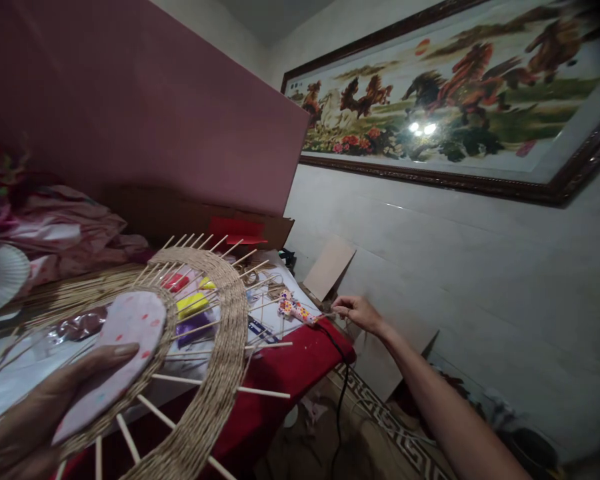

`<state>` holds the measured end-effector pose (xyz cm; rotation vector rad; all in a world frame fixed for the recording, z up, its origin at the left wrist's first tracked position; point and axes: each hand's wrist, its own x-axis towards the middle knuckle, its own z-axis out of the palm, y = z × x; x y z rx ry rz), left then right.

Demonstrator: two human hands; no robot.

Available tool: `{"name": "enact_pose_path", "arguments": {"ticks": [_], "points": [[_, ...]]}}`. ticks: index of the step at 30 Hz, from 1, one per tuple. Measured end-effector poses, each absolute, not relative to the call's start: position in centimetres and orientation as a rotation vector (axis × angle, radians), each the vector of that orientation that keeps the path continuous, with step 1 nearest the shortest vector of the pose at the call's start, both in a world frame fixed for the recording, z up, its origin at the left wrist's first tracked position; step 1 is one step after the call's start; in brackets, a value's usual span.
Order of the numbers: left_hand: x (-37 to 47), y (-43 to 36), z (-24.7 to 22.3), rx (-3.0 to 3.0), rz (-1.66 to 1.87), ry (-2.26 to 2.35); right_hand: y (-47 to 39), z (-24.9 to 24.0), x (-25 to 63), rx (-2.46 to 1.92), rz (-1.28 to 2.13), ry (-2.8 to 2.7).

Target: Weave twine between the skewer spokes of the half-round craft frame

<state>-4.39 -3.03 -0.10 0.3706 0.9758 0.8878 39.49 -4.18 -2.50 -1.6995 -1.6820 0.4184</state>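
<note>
My left hand (pixel 65 400) grips a round woven piece (pixel 225 347) at the lower left, with the thumb on its pale fabric-covered centre (pixel 135 327). Thin sticks radiate from that centre through a wide band of twisted cord, and their ends stick out past the rim. Out to the right, beyond the table corner, my right hand (pixel 357 313) is closed in a pinch on a thin strand of cord. Most of the strand is too faint to follow. Near that hand lies a flower-patterned object (pixel 295 308) on the table.
The red-covered table (pixel 300 360) holds yellow (pixel 192 305) and purple packets (pixel 195 330), a dark blue cutter (pixel 263 330) and long straw strands (pixel 80 283). A black cable (pixel 344 387) hangs off the corner. Boards (pixel 329 267) lean on the wall.
</note>
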Motion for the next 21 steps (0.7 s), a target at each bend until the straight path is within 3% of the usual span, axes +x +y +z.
{"name": "enact_pose_path", "arguments": {"ticks": [5, 10, 14, 21], "points": [[-4.3, -3.4, 0.3, 0.308, 0.900, 0.996, -6.0, -1.0, 39.0, -1.670, 0.372, -1.514], [-5.1, -3.5, 0.9, 0.263, 0.991, 0.930, -6.6, 5.8, 33.1, -1.300, 0.724, -1.361], [-5.6, -3.3, 0.9, 0.282, 1.050, 0.894, -5.7, 11.4, 27.4, -1.053, 0.791, -1.471], [-6.3, -2.2, -0.4, 0.345, 1.105, 0.922, -1.2, 17.4, 23.5, -0.889, 0.289, -1.613]]}}
